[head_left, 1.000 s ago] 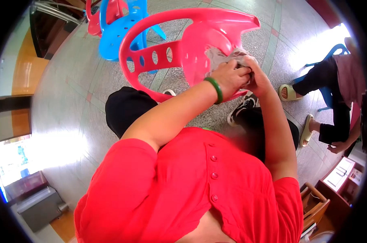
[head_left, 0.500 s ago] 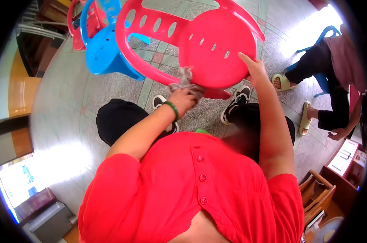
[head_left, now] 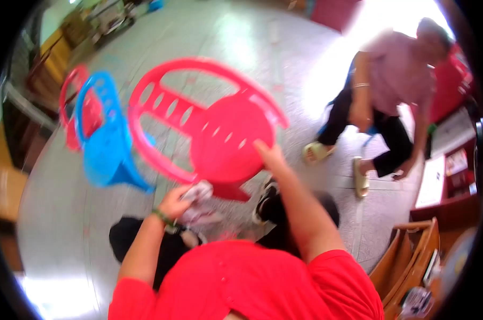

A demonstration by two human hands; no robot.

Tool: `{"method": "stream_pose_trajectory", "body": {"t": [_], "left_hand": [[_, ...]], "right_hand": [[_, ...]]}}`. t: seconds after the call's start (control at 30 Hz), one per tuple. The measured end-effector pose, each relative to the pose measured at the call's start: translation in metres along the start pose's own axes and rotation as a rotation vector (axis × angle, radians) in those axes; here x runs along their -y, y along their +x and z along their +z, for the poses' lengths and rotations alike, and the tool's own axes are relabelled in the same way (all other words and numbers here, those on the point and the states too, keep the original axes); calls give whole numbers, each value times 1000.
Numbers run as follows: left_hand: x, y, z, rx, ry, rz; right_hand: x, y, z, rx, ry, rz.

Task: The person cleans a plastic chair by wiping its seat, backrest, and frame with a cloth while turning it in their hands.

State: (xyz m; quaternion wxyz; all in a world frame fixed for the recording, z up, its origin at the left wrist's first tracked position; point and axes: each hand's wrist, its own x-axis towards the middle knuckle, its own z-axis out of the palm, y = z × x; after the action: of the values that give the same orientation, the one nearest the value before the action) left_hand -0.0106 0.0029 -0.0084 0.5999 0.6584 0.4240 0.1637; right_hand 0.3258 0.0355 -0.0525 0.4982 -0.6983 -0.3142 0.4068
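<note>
A red plastic chair [head_left: 233, 136] with slots in its seat and backrest is tilted in front of me. My right hand [head_left: 272, 158] grips the near right edge of its seat, thumb on top and the other fingers hidden beneath. Close to the chair's near left edge, my left hand [head_left: 174, 204] is closed on a pale, crumpled cloth [head_left: 198, 193]. Part of the cloth hangs below the hand, blurred by motion. Whether it touches the chair I cannot tell.
To the left stand a blue plastic chair [head_left: 105, 154] and another red chair [head_left: 89, 114]. A person [head_left: 396, 80] in light sandals sits at the right. A wooden rack [head_left: 406, 261] is at the lower right. Grey tiles [head_left: 65, 224] cover the floor.
The view has tilted up, showing more of the room and the seated person. My left hand and the cloth have moved left, off the seat's near edge. My right hand keeps its hold.
</note>
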Motion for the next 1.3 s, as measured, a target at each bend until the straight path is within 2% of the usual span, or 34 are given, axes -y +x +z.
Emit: {"method": "stream_pose_trajectory", "body": {"t": [0.03, 0.07, 0.13, 0.23, 0.3, 0.37, 0.43, 0.5, 0.57, 0.67, 0.73, 0.8, 0.87, 0.93, 0.97, 1.03, 1.07, 1.13, 1.17, 1.2, 1.23, 1.3], "left_hand": [[0, -5, -8, -14, 31, 14], [2, -7, -11, -47, -88, -43], [9, -13, -23, -135, -176, -70], [15, -24, -35, -260, -439, -84], [8, -31, -37, -303, -527, -63], [-1, -38, -28, -402, -679, -59], [3, -40, -17, -390, -685, -51], [28, -34, -12, -358, -668, -34], [19, -33, 4, -321, -645, -76], [14, -29, 19, -294, -569, -121], [19, -31, 19, -292, -508, -165], [29, -27, 17, -280, -532, -169], [18, -27, 19, -275, -531, -152], [3, -28, 21, -327, -693, -157], [6, -28, 15, -302, -763, -99], [-6, -28, -3, -278, -736, -54], [-9, -28, -15, -259, -709, -11], [-4, -25, -53, -287, -666, 95], [-9, -27, -69, -324, -694, 103], [-16, -31, -84, -360, -720, 110], [-14, -33, -102, -431, -786, 90], [-12, -37, -128, -502, -857, 71]], "right_hand": [[0, -1, 1, -12, 31, -20], [8, -9, -3, -22, 23, -35], [11, -6, -7, 6, 93, 243], [28, -23, -7, -80, 86, 308], [-25, 12, 1, -99, 29, 280], [-23, 8, -2, -116, -38, 256], [-12, -3, -3, -101, 156, 341], [-47, 21, 3, -131, 160, 327], [-45, 17, 1, -158, 158, 319], [-56, 17, 1, -128, 358, 424], [-106, 44, 19, -142, 244, 362], [-65, 6, 14, -153, 253, 294], [-56, -4, 12, -179, 259, 227], [-74, 9, 19, -211, 164, 385], [-54, -5, 11, -215, 165, 383], [5, -48, -11, -36, -21, 564], [0, -48, -10, -40, -27, 566], [-15, -49, -5, 81, -278, 519], [2, -61, -11, 218, -308, 599], [-2, -62, -10, 217, -313, 601], [-11, -63, -6, 299, -530, 508], [-19, -62, -2, 385, -689, 446]]}}
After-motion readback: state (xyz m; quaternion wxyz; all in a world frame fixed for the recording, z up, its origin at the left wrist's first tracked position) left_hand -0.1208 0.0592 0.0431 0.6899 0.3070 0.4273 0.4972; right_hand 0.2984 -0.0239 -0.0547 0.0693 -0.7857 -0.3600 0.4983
